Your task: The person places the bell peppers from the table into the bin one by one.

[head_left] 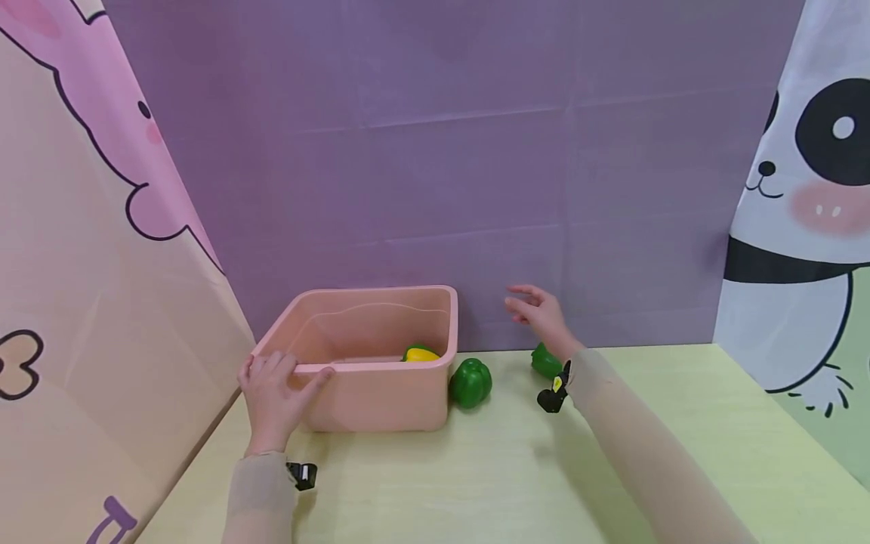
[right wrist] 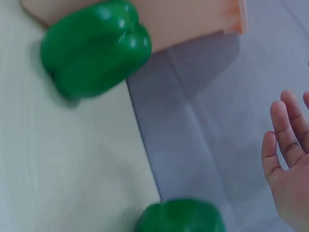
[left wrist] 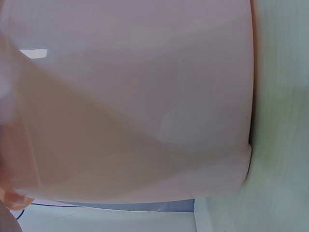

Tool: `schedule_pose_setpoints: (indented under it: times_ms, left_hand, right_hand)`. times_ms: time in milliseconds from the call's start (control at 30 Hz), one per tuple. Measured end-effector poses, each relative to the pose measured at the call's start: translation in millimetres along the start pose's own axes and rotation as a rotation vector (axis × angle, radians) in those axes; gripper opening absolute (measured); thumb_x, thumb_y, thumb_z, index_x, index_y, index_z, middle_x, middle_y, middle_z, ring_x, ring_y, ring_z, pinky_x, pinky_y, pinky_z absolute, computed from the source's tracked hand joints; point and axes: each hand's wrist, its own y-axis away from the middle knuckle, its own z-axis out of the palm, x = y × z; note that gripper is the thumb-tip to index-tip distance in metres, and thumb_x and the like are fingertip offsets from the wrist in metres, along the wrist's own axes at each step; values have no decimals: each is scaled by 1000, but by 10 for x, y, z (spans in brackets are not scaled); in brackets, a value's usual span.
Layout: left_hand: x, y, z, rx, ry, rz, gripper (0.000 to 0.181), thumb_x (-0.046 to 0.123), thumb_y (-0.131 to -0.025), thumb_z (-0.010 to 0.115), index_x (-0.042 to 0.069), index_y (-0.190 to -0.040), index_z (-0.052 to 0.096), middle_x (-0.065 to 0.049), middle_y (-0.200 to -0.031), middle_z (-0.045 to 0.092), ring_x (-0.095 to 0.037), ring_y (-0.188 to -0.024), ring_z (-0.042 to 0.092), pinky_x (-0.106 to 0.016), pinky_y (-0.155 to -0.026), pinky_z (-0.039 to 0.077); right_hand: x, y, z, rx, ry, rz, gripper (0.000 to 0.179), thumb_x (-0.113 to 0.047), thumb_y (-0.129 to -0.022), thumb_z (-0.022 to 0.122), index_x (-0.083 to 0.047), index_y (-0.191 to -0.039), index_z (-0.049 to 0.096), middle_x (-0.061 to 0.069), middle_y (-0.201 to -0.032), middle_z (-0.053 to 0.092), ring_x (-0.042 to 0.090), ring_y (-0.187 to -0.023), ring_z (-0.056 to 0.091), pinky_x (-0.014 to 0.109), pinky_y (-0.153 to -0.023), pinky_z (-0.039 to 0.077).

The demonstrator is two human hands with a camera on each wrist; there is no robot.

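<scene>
A pink plastic bin (head_left: 381, 400) stands on the table against the back cloth. My left hand (head_left: 273, 400) holds its front left corner, fingers over the rim and thumb along the front edge. Inside the bin, at the right, the top of a yellow bell pepper (head_left: 423, 354) shows. One green bell pepper (head_left: 470, 383) sits right beside the bin's right side. My right hand (head_left: 541, 317) is raised above a second green bell pepper (head_left: 546, 363), partly hidden by the wrist. Its fingers are loosely bent and hold nothing; the right wrist view shows the hand (right wrist: 292, 166) apart from both green peppers.
A purple cloth (head_left: 462, 189) hangs behind the pale table (head_left: 476, 483). On the left is a panel with a pink cartoon figure (head_left: 88, 98), and on the right one with a panda (head_left: 788, 317). Each wrist carries a small black camera (head_left: 303, 475).
</scene>
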Motion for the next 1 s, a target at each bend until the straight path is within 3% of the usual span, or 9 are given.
schedule_pose_setpoints:
  times_ms: [200,267,433,567,867,1000]
  left_hand:
    - [-13,4,0,9,-3,6,49,52,-75,73,10,-69,49,-7,-76,52,-32,-83,44,-61,-104,15]
    - [-9,5,2,11,-2,5,49,53,-75,72,10,-69,49,-7,-76,52,-32,-82,44,-61,-104,15]
    - [4,-8,21,14,7,11,48,51,-74,74,10,-70,49,-5,-74,50,-31,-81,44,-60,-105,14]
    - [5,-25,36,18,6,22,47,49,-73,75,11,-69,48,-4,-72,48,-30,-79,44,-60,-105,14]
    - [14,-14,14,14,-1,18,52,56,-76,70,10,-68,47,-5,-72,49,-31,-80,44,-60,-105,14]
    - [24,-5,0,13,4,11,54,58,-77,69,9,-68,47,-6,-72,48,-31,-80,44,-60,-104,14]
  right_hand:
    - [133,70,-138,66,-4,42,47,-25,-90,70,-4,-130,57,6,-100,67,38,-90,61,48,-93,47]
    - [178,88,-174,93,8,44,48,-28,-89,71,-6,-129,58,7,-103,66,36,-97,60,47,-95,45]
    - [313,156,-290,182,43,35,49,-33,-88,71,-8,-129,58,9,-115,60,21,-104,55,31,-87,45]
    - [444,222,-391,223,63,24,53,-32,-88,72,-6,-131,55,13,-123,57,21,-108,52,26,-85,44]
    - [698,339,-490,146,224,28,61,-36,-85,75,-5,-133,54,14,-138,50,32,-128,41,46,-106,32]
    - [753,388,-487,106,274,31,63,-38,-84,75,-7,-135,53,14,-145,44,34,-134,36,49,-109,27]
